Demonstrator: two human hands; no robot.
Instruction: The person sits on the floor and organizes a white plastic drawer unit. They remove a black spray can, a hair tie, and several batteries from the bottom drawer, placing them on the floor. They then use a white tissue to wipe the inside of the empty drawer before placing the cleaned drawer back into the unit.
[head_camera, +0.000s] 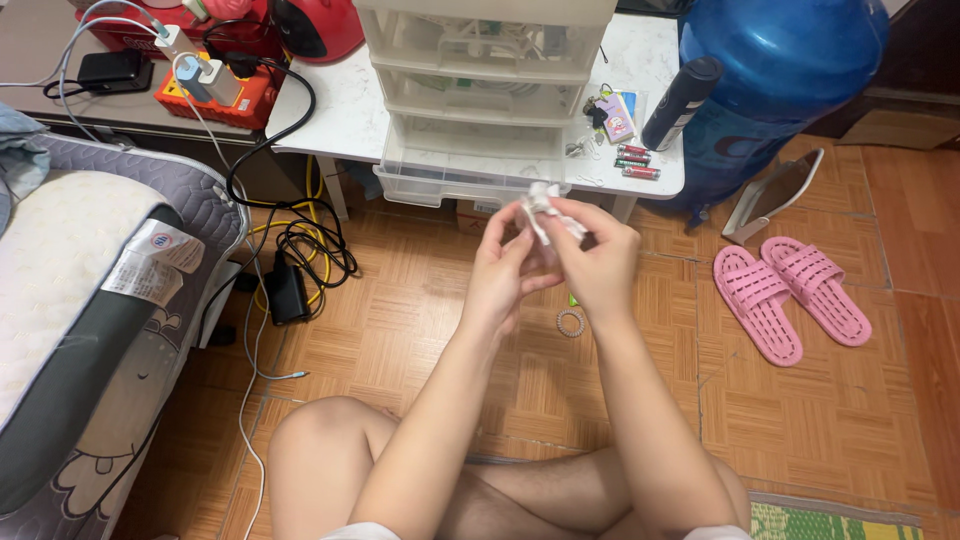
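White scrap between both hands

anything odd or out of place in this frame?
Minor clutter only. A hair tie lies loose on the wood floor, and black cables hang tangled off the table edge. Both hands hold a small white item; nothing spilled.

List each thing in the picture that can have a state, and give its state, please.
left hand: raised, fingers pinching the small white item
right hand: raised, also gripping it
small white item: held between both hands, above the floor
plastic drawer unit: drawers shut
pink slippers: lying side by side on the floor
batteries: lying loose on the white table
black bottle: lying tilted
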